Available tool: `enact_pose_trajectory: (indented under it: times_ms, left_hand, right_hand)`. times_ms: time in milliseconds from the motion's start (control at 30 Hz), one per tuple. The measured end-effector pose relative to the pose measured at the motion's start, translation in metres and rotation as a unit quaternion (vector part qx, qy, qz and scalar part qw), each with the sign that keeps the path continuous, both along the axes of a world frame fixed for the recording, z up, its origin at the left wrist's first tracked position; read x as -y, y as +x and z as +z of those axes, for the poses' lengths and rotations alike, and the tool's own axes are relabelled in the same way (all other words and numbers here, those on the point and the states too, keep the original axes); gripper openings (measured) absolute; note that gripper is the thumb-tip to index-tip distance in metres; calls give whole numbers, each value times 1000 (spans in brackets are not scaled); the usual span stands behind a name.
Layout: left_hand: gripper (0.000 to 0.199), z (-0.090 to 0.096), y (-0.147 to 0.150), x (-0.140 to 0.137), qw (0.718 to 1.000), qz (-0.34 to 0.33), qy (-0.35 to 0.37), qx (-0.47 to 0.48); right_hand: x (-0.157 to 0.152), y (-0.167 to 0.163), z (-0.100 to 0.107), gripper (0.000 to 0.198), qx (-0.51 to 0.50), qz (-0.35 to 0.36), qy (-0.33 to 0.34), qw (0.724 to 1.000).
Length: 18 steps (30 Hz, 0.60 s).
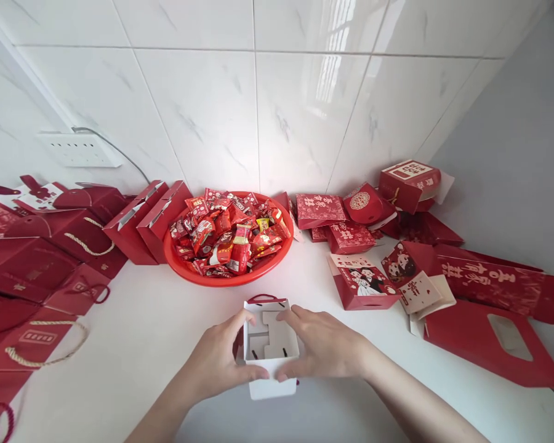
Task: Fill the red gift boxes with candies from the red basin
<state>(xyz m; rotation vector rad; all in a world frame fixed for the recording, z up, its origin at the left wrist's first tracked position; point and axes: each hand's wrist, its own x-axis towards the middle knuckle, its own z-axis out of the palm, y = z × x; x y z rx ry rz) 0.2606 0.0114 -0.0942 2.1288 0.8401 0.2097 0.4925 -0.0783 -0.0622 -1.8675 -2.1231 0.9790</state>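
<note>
Between my two hands is a small gift box (279,338), its top open toward me so that the white inside and the folded bottom flaps show. A dark red cord loop stands at its far rim, and a white flap hangs down at the near side. My left hand (219,357) grips the left wall, thumb at the near edge and fingers over the far left corner. My right hand (325,344) holds the right wall in the same way, fingertips over the rim. Beyond the box is a red plastic tray (231,283) heaped with wrapped candies (226,231).
Red gift boxes (32,264) with rope handles crowd the left side of the white table (129,344). On the right lie more red boxes (364,289) and flat cartons (484,338). A tiled wall (203,117) with a socket strip (79,149) closes off the back.
</note>
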Motion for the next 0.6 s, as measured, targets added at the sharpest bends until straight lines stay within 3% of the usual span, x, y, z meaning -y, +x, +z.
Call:
enact_pose_trajectory:
  times_ms: [67, 133, 200, 300, 500, 600]
  left_hand:
    - [56, 3, -1, 0, 999, -10, 47, -25]
    - [42, 1, 0, 0, 997, -19, 71, -27]
    - [32, -5, 3, -1, 997, -20, 78, -16]
    - [35, -15, 5, -3, 995, -9, 98, 12]
    - [44, -21, 5, -4, 987, -37, 156, 13]
    - [49, -21, 4, -1, 984, -59, 168, 16]
  right_hand:
    - [0, -5, -3, 70, 33, 22, 6, 999]
    - [0, -11, -7, 47, 77, 56, 20, 995]
    - [0, -17, -11, 42, 122, 100, 52, 986]
    - [2, -22, -13, 43, 159, 140, 95, 973]
    - [8, -17, 9, 43, 179, -37, 154, 971]
    - [3, -16, 17, 24, 151, -34, 239, 959]
